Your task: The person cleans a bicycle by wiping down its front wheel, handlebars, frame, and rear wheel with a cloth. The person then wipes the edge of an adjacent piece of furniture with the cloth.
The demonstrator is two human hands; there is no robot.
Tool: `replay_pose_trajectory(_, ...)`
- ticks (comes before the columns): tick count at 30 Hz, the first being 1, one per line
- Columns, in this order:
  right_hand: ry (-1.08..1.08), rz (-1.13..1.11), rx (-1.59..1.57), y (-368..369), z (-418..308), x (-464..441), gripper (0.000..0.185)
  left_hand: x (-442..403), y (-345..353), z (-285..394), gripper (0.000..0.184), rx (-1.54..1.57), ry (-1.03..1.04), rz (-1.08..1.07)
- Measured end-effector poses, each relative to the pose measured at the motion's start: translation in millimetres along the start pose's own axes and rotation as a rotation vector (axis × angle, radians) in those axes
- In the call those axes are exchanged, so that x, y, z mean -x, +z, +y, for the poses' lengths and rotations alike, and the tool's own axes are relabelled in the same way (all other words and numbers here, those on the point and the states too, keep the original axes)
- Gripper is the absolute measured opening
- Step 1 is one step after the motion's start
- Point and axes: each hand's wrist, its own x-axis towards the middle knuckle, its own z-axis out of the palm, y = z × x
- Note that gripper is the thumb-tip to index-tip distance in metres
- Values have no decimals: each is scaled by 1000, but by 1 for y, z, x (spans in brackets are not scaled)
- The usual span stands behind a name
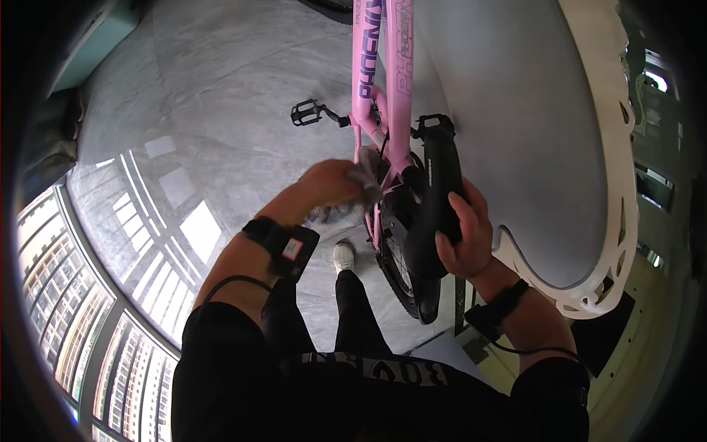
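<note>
A pink bicycle frame (398, 110) stands in front of me, its rear wheel (395, 276) toward my feet. My right hand (471, 234) grips the black saddle (437, 210) from the right side, thumb and fingers around its edge. My left hand (331, 183) is closed on a greyish, crumpled cloth (367, 180), slightly blurred, against the frame tubes beneath the saddle. The cloth hides part of those tubes. One black pedal (305, 113) sticks out to the left, and another pedal (434, 124) shows beside the saddle's nose.
A grey panel with a cream, cut-out border (615, 184) stands close on the right. Grey glossy floor (221, 96) lies to the left, reflecting windows. Part of a black tyre (329, 9) shows at the top. My white shoe (344, 256) is near the rear wheel.
</note>
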Motion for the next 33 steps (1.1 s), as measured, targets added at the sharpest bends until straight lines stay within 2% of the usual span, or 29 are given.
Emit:
replay_pose_trajectory(1, -7, 2, 1, 0, 0, 2, 62, 6, -3, 0, 40, -64, 70, 183)
replay_pose_trajectory(2, -3, 7, -15, 1, -1, 4, 61, 15, -12, 15, 43, 51, 90, 253)
replay_pose_trajectory(3, -6, 12, -29, 2, -2, 5, 60, 3, -10, 9, 44, 142, 274, 354)
replay_pose_trajectory(4, -14, 18, -40, 2, -1, 4, 60, 7, -13, 30, 47, 282, 498, 383)
replay_pose_trajectory(5, -33, 33, -39, 2, 0, 3, 59, 5, -7, 44, 50, 57, 443, 574)
replay_pose_trajectory(7, -57, 53, -43, 4, 0, 7, 58, 7, 8, 81, 49, -406, 349, 707)
replay_pose_trajectory(10, -31, 68, -47, 5, -4, 8, 57, -19, 27, 105, 48, -801, -2, 107)
replay_pose_trajectory(13, -15, 86, -3, 6, -5, 12, 57, -9, 27, 131, 43, -861, -126, -9)
replay_pose_trajectory(14, -21, 95, -5, 8, -4, 13, 57, -13, 33, 128, 41, -829, -153, 67)
replay_pose_trajectory(17, -25, 124, -14, 9, -3, 18, 57, -7, 52, 99, 45, -656, -55, 275)
replay_pose_trajectory(18, -23, 134, -14, 10, -2, 19, 56, -10, 64, 76, 48, -573, 41, 394)
replay_pose_trajectory(21, -16, 149, -8, 12, -2, 19, 56, 3, 70, 45, 51, -529, -79, 286)
replay_pose_trajectory(23, -24, 144, -2, 12, -2, 18, 55, 19, 63, 20, 51, -626, -182, 106)
replay_pose_trajectory(24, -26, 146, 3, 12, -3, 17, 55, 28, 58, 13, 46, -570, -204, 100)
replay_pose_trajectory(26, -27, 139, 8, 12, -4, 16, 55, 43, 44, 9, 42, -396, -117, 315)
replay_pose_trajectory(27, -19, 131, 9, 13, -4, 17, 55, 48, 40, 7, 41, -303, -75, 421)
replay_pose_trajectory(29, -13, 123, 20, 12, -5, 15, 56, 42, 33, 25, 42, -270, 174, 625)
replay_pose_trajectory(31, -12, 106, 36, 11, -6, 14, 57, 24, 21, 54, 53, -433, 192, 621)
replay_pose_trajectory(33, -5, 87, 45, 12, -6, 14, 58, 14, 19, 92, 54, -560, 43, 614)
